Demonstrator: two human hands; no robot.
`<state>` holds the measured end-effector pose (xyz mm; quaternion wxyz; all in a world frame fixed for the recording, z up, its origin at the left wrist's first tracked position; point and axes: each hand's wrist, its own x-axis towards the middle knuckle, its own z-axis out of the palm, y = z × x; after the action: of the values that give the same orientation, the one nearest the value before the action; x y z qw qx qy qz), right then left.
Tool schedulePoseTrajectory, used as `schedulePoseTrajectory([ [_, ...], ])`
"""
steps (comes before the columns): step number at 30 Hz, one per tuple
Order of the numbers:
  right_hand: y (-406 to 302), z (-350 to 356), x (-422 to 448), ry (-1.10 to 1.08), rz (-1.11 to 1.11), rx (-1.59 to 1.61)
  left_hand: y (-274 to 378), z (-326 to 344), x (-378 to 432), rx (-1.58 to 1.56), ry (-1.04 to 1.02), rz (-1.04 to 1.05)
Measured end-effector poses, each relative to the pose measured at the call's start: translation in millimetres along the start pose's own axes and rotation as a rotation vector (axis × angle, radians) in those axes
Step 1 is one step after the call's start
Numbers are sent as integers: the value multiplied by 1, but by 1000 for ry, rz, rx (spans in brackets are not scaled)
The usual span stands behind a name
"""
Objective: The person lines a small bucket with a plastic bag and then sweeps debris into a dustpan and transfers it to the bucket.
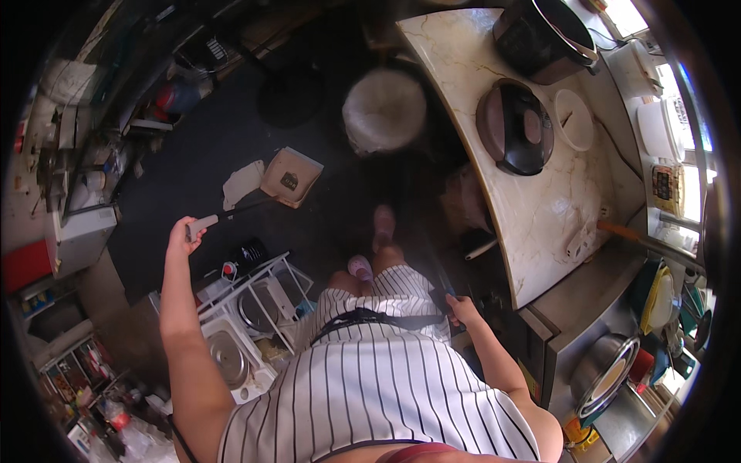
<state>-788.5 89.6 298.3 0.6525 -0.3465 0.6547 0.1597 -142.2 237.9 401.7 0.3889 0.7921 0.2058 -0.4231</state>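
My left hand (188, 234), stretched out to the left, grips the light handle of a long-handled dustpan. Its thin dark pole leads to a pinkish-tan pan (292, 176) that bears a dark printed mark, low over the dark floor (191, 168). Against the pan's left side lies a torn flat piece, perhaps cardboard (243, 182). Beside my right hip, my right hand (461, 311) is closed around a bluish handle (448, 287). A thin blurred shaft seems to run forward from it; its far end cannot be made out.
A round bin with a plastic liner (385, 110) stands ahead. On my right is a marble-patterned counter (463, 58) with an electric cooker (515, 127), a dark pot (541, 43) and a white bowl (573, 120). A white rack (249, 278) stands close on the left. Steel bowls (605, 376) sit right.
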Motion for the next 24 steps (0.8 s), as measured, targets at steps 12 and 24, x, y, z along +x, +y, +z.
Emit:
schedulePoseTrajectory([
  [12,-30,-21,44,-224,438,946,114,137,17,1933,1022,810],
  [24,-65,83,29,-29,74,1060,-2,421,212,891,-524,166],
])
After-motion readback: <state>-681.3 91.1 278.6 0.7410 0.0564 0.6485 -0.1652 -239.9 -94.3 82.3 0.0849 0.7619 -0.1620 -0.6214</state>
